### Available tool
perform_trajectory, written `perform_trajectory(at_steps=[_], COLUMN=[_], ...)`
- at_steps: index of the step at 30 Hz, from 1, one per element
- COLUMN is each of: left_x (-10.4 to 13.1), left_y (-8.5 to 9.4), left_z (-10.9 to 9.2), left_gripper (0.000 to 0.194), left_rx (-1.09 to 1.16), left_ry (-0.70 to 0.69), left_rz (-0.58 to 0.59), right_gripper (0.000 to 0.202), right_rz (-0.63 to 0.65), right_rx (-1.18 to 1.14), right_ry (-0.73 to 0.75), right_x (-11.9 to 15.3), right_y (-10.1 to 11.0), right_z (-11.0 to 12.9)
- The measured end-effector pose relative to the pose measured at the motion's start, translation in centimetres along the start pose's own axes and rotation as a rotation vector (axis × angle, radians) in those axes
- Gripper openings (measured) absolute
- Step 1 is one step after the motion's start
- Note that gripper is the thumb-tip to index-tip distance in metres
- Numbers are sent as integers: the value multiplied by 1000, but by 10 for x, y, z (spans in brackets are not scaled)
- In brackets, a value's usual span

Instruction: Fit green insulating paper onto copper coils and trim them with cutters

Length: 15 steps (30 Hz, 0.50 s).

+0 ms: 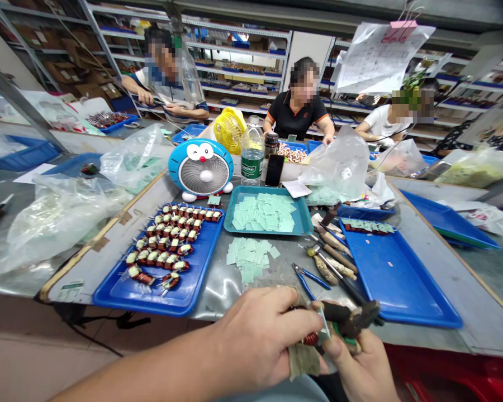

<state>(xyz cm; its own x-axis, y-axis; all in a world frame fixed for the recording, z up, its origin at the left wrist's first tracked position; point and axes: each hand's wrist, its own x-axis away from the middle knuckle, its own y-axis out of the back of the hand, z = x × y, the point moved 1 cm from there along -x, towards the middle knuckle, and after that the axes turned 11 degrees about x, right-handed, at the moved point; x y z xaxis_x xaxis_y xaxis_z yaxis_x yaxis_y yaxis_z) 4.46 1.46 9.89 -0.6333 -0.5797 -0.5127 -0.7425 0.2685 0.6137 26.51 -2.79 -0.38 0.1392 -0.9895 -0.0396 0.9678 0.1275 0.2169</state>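
My left hand [264, 329] is closed around a copper-wire coil [311, 338], mostly covered by the fingers. A thin pale green square plate [324, 322] stands at the coil's right side, between my two hands. Olive cloth tape [304, 362] shows below the left fingers. My right hand [366, 365] is wrapped round a pair of pliers [362, 319], whose dark jaws point to the right; its thumb reaches the plate's lower edge. Ahead of my hands lies a loose pile of pale green plates [249, 257].
A blue tray [188, 290] at left carries rows of coils. Another blue tray [406, 285] at right has one row with green plates. Between them stand a teal tray [268, 230] of plates, cutters [308, 279], hammers, a fan [201, 170] and a bottle [252, 156]. Several people sit opposite.
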Motion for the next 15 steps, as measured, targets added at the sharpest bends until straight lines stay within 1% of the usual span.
perform_trajectory(at_steps=[2, 4, 7, 9, 11, 12, 13, 15], left_x=[-2, -3, -4, -3, -3, -2, -2, 0], left_y=[3, 5, 7, 6, 3, 1, -1, -4], left_z=[-1, -1, 1, 4, 6, 7, 7, 8], left_gripper=[41, 41, 37, 34, 35, 38, 43, 49], left_rx=[-51, -116, -179, -157, -51, 30, 125, 326], left_ry=[-29, -48, -62, -64, -55, -27, 22, 175], left_rz=[41, 75, 97, 83, 13, -37, -87, -163], right_gripper=[45, 43, 42, 42, 44, 45, 45, 45], right_rz=[0, 0, -11, -16, -8, -3, -3, -16], right_rx=[8, 47, 159, 230, 260, 268, 278, 324], right_ry=[-2, 29, 133, 205, 242, 252, 258, 283], right_x=[1, 2, 1, -1, -3, -4, -5, -8], right_y=[1, 3, 4, 5, 7, 8, 9, 11], right_z=[-3, -4, -3, -2, -1, 0, 1, 5])
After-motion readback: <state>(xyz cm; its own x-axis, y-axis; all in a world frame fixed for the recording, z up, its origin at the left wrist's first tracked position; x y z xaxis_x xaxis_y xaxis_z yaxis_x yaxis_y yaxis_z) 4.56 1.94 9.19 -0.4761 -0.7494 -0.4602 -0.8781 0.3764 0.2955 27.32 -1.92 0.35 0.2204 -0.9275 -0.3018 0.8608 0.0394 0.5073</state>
